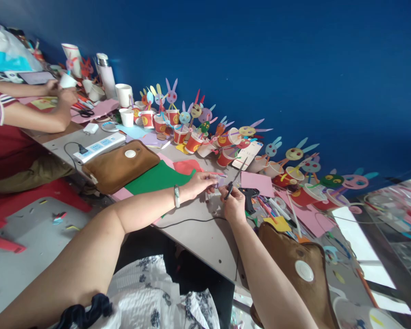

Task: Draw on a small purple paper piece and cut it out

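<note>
Over the middle of the table, my left hand pinches a small piece of purple paper. My right hand is closed round the handles of a pair of scissors, whose blades point up and away from me. The paper lies close to the scissors, but I cannot tell whether the blades touch it. A black glue gun lies just right of my right hand. Green paper and red paper are spread to the left of my left hand.
Paper cups with rabbit faces line the wall. A brown pouch and a power strip lie left; another brown pouch lies right. A black cord crosses the table. At far left a co-worker holds a white cup.
</note>
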